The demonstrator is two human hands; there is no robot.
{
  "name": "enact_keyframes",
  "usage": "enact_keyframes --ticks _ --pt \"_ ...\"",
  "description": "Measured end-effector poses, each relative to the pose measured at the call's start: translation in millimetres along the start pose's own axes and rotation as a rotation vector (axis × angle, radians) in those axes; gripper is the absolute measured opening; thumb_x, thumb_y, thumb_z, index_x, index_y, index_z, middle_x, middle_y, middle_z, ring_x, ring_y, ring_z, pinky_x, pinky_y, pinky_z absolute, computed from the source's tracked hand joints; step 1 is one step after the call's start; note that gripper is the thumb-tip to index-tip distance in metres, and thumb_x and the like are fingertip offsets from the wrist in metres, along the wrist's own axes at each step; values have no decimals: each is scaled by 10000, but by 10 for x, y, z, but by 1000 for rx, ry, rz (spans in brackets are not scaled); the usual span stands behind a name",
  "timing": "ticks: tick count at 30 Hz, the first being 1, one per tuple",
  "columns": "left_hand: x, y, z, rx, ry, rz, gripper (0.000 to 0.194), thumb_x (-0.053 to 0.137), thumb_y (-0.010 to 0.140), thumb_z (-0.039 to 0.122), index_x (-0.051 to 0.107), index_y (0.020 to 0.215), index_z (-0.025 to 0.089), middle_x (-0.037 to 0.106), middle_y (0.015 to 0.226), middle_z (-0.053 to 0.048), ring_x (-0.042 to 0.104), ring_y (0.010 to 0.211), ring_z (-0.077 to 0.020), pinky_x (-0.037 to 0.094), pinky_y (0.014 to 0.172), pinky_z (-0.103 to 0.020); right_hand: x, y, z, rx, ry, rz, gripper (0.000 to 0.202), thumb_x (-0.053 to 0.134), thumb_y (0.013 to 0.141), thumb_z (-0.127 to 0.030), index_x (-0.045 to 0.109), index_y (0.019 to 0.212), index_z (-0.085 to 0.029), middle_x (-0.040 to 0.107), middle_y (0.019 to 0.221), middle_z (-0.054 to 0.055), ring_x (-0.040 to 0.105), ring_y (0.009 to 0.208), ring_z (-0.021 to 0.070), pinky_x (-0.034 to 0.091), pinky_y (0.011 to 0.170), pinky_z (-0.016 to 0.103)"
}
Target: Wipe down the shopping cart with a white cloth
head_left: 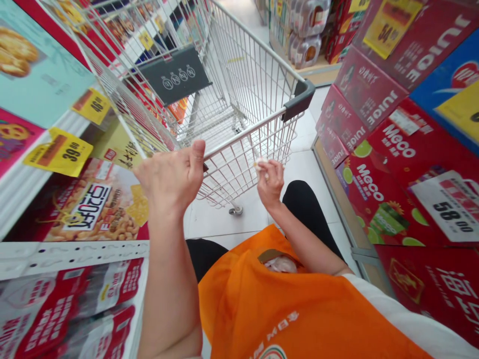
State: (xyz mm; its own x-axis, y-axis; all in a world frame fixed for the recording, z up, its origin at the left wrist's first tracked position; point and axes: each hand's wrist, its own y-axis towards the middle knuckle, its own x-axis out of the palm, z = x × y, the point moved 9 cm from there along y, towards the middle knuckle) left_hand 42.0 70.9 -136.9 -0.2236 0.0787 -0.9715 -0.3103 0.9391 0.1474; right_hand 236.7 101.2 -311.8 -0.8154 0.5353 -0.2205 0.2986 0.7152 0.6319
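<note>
An orange apron (258, 304) is worn nearest the camera, with something pale and crumpled (its nature cannot be told) tucked into its pocket (267, 255). Beyond it, a wire shopping cart (245, 133) is stood in the aisle, its near bar grasped at the left end by the left hand (170, 172), thumb laid along the top. By the right hand (271, 183), a small white crumpled piece (264, 163) is pinched between the fingertips, just beside the cart's near wires; whether these are touched cannot be told. On the left, boxed snacks (108, 209) are shelved beneath yellow price tags (60, 151). On the right, red drink cartons (374, 189) are stacked; at the far side, bottle packs (309, 30) are piled.
</note>
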Motion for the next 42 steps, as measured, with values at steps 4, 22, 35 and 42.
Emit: enact_keyframes --ticks 4,22,35,42 --pt "-27 8 68 27 -97 32 899 69 883 794 751 857 209 673 747 -139 610 773 -286 313 665 -364 -112 132 150 83 -55 131 254 434 996 -244 685 998 -203 606 1025 89 589 1067 192 502 975 373" --pt "-32 44 176 112 -93 33 900 110 835 869 725 766 216 678 714 -124 627 749 -280 356 672 -350 66 -152 -183 36 11 103 265 425 996 -233 687 1020 -200 611 1017 99 596 1063 200 521 973 396" --pt "-22 109 291 110 -143 30 901 96 865 837 736 816 205 662 733 -118 622 791 -286 393 748 -385 63 -58 -17 44 18 119 269 428 1002 -268 687 1019 -196 597 1023 103 585 1068 209 505 975 412" --pt "-35 115 400 112 -205 33 893 125 859 848 742 819 205 660 729 -120 632 855 -306 392 770 -395 344 -607 -838 -303 101 -146 259 468 978 -163 704 1031 -254 639 1041 74 618 985 165 528 902 312"
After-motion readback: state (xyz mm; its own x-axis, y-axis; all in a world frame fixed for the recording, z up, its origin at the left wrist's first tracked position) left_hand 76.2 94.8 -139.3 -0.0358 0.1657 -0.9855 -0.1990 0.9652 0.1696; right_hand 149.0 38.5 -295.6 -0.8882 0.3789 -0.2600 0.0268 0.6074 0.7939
